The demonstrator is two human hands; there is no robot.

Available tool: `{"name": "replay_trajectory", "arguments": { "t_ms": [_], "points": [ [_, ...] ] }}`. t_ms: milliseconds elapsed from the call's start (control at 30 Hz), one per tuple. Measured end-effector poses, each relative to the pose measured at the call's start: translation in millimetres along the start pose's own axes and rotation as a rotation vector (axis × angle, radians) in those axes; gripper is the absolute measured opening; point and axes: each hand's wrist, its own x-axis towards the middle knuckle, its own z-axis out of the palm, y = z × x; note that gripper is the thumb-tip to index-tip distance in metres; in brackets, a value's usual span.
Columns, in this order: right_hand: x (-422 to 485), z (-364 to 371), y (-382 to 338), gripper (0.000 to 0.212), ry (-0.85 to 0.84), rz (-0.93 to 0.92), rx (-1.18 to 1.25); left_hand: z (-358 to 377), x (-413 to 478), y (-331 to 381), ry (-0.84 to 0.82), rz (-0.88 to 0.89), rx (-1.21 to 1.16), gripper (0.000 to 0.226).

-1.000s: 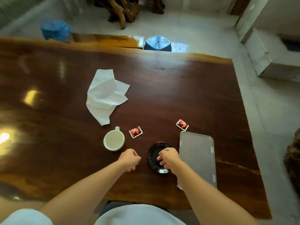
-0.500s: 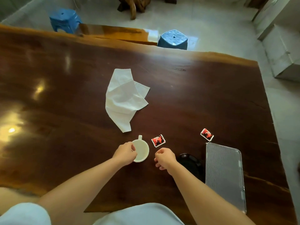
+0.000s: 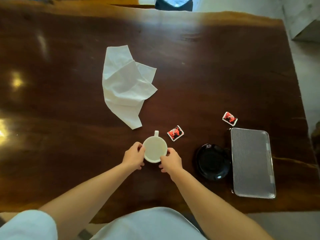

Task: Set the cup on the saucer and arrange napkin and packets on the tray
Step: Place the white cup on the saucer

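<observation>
A white cup (image 3: 154,149) stands on the dark wooden table, its handle pointing away from me. My left hand (image 3: 134,157) wraps its left side and my right hand (image 3: 171,161) wraps its right side. To the right lies a black saucer (image 3: 213,161), touching the long left edge of a grey ribbed tray (image 3: 252,164). One red packet (image 3: 175,133) lies just right of the cup handle. A second red packet (image 3: 229,118) lies beyond the tray's far left corner. A crumpled white napkin (image 3: 125,84) is spread beyond the cup.
The table's near edge (image 3: 121,217) runs close to my body and its right edge (image 3: 299,101) drops to a pale floor. A blue stool (image 3: 174,3) stands past the far edge.
My right hand left the saucer and moved left to the cup. My left hand also closed in, so both hands now hold the cup. The view shifted left and down.
</observation>
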Motion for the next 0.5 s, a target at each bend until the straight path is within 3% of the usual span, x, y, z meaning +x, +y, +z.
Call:
{"name": "replay_trajectory", "arguments": {
  "t_ms": [167, 233, 300, 433, 500],
  "points": [
    [-11.2, 16.6, 13.0, 0.024, -0.141, 0.073, 0.047, -5.8, 15.0, 11.8, 0.029, 0.205, 0.092, 0.032],
    [-12.4, 11.3, 16.2, 0.014, -0.235, 0.058, -0.046, -11.4, 21.0, 15.5, 0.039, 0.288, 0.118, 0.039],
    [-9.9, 0.4, 20.5, 0.016, -0.215, 0.0, -0.188, -15.4, 22.6, 15.5, 0.054, 0.32, 0.093, 0.044],
    [3.8, -29.4, 18.7, 0.047, 0.081, -0.038, -0.254, -16.3, 17.9, 10.1, -0.003, 0.147, -0.038, 0.05],
    [9.5, -37.3, 10.6, 0.066, 0.044, -0.127, -0.266, -13.2, 11.9, 8.6, -0.092, -0.026, -0.211, 0.045]
  ]
}}
